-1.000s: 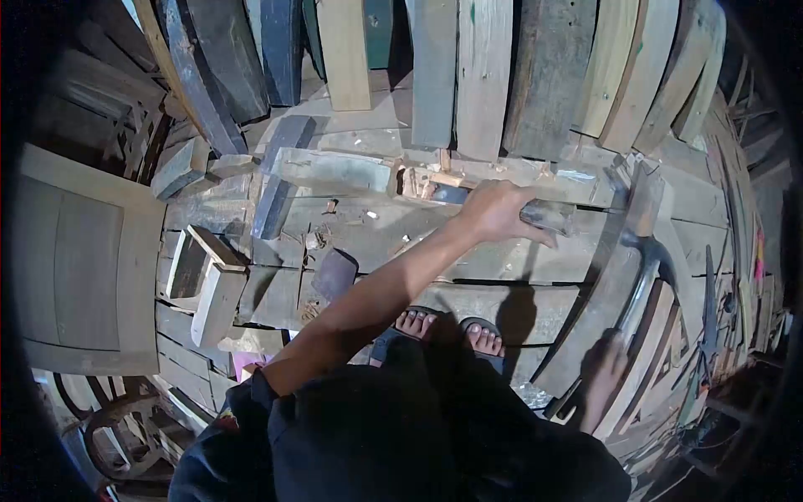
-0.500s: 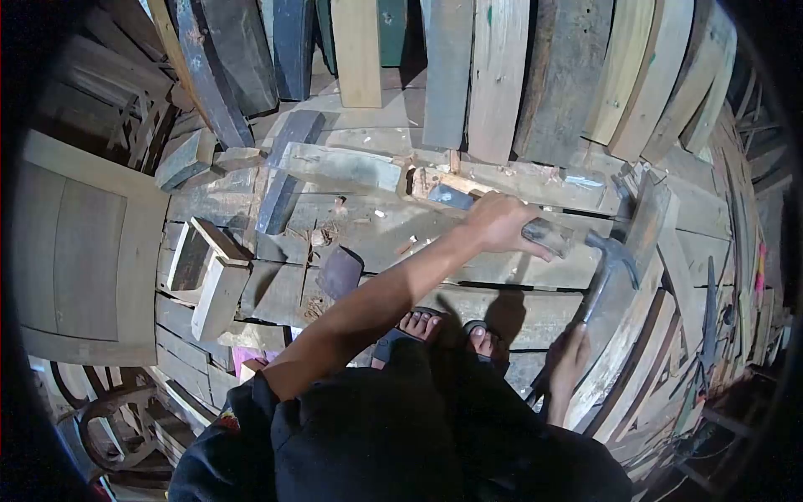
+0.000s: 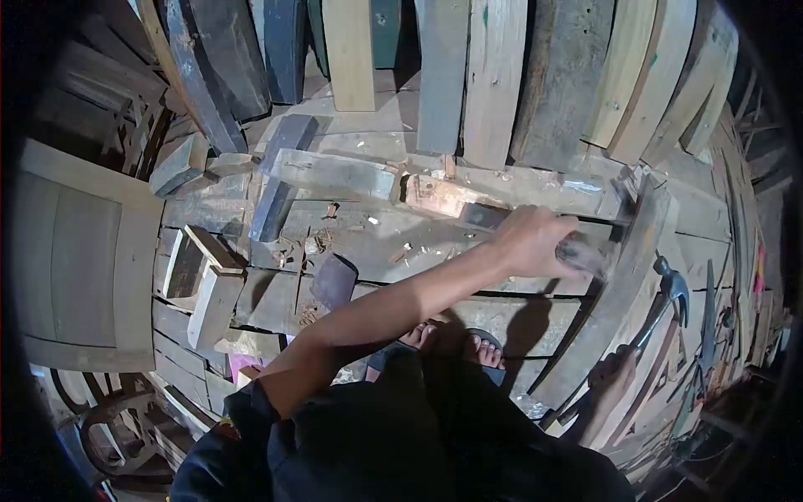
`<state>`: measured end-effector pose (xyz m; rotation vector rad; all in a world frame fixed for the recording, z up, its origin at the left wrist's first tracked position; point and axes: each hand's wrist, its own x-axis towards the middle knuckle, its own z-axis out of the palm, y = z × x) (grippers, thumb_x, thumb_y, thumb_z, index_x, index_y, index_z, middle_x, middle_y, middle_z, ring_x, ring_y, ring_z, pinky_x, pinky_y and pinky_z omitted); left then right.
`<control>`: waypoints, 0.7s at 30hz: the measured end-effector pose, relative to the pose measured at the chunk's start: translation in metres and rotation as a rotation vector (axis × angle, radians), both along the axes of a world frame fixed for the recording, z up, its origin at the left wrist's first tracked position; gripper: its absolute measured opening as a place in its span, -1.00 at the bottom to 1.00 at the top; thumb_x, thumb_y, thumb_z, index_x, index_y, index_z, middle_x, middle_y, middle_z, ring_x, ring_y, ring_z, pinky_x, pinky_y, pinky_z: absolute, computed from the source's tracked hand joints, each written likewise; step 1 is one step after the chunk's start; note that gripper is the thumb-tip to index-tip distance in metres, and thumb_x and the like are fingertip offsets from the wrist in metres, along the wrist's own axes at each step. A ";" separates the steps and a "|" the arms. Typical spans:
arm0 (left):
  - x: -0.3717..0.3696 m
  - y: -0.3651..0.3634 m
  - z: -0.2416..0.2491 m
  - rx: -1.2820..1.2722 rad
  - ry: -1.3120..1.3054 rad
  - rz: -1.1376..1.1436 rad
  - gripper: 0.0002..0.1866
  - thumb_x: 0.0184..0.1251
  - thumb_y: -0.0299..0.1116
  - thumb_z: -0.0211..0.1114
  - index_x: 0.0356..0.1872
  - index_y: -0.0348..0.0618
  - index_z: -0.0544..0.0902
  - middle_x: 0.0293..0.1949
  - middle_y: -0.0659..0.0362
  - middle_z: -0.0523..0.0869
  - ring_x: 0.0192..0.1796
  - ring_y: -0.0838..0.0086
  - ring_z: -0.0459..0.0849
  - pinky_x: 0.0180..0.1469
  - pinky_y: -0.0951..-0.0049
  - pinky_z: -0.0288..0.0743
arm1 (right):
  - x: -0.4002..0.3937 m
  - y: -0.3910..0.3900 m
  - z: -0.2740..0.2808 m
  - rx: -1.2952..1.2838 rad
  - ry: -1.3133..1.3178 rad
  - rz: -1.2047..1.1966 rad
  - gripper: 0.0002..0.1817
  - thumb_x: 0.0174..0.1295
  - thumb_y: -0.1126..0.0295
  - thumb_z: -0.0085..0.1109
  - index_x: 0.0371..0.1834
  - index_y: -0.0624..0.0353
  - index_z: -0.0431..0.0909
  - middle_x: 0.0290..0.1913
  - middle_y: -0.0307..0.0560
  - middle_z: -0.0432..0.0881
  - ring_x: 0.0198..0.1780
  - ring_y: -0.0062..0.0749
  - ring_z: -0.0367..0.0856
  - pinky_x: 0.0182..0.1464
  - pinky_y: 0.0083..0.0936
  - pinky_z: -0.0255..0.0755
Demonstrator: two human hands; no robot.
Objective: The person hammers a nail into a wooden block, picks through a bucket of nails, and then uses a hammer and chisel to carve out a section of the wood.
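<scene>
My left hand is closed around the wooden handle of a chisel. Its broad dark blade shows to the left of my fist, by a pale freshly cut piece of wood with a dark notch at its left end. The blurred handle end sticks out to the right. At lower right, my right hand grips a claw hammer by its shaft. The hammer's head is up and to the right, apart from the chisel.
Upright boards line the far side. A thick beam lies between my hands. A grey block, wood chips and a brown piece lie on the plank floor. My sandalled feet stand below my left arm; a panelled door is at left.
My left hand and the chisel have shifted right and slightly down. My right hand has swung the hammer away to the right, off the chisel's handle end.
</scene>
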<state>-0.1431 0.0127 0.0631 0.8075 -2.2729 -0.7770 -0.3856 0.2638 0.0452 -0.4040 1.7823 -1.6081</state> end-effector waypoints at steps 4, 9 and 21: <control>0.003 -0.018 0.003 -0.021 0.219 0.049 -0.66 -0.04 -0.34 0.57 -0.22 -0.29 0.77 -0.42 -0.17 0.79 -0.31 -0.07 0.85 -0.24 0.10 0.70 | 0.021 -0.002 0.013 0.039 -0.017 -0.035 -0.58 0.67 -0.14 0.07 -0.17 -0.05 0.51 -0.56 -0.46 0.29 -0.67 -0.76 0.18 -0.66 -0.67 -0.02; -0.005 -0.023 -0.005 -0.040 0.163 0.104 -0.71 -0.01 -0.38 0.51 -0.25 -0.29 0.75 -0.41 -0.19 0.79 -0.32 -0.09 0.84 -0.23 0.06 0.70 | 0.017 0.003 0.005 0.077 -0.016 -0.016 -0.54 0.66 -0.19 0.05 -0.19 -0.04 0.49 -0.54 -0.42 0.29 -0.66 -0.71 0.21 -0.65 -0.64 0.01; -0.008 -0.018 -0.010 -0.058 0.097 0.167 -0.72 0.01 -0.32 0.51 -0.25 -0.22 0.75 -0.35 -0.19 0.80 -0.21 -0.17 0.81 -0.11 -0.05 0.68 | -0.072 0.020 0.081 -0.193 0.432 -0.214 -0.42 0.63 -0.22 0.03 -0.02 0.16 0.60 -0.45 -0.26 0.45 -0.49 -0.54 0.39 -0.48 -0.48 0.33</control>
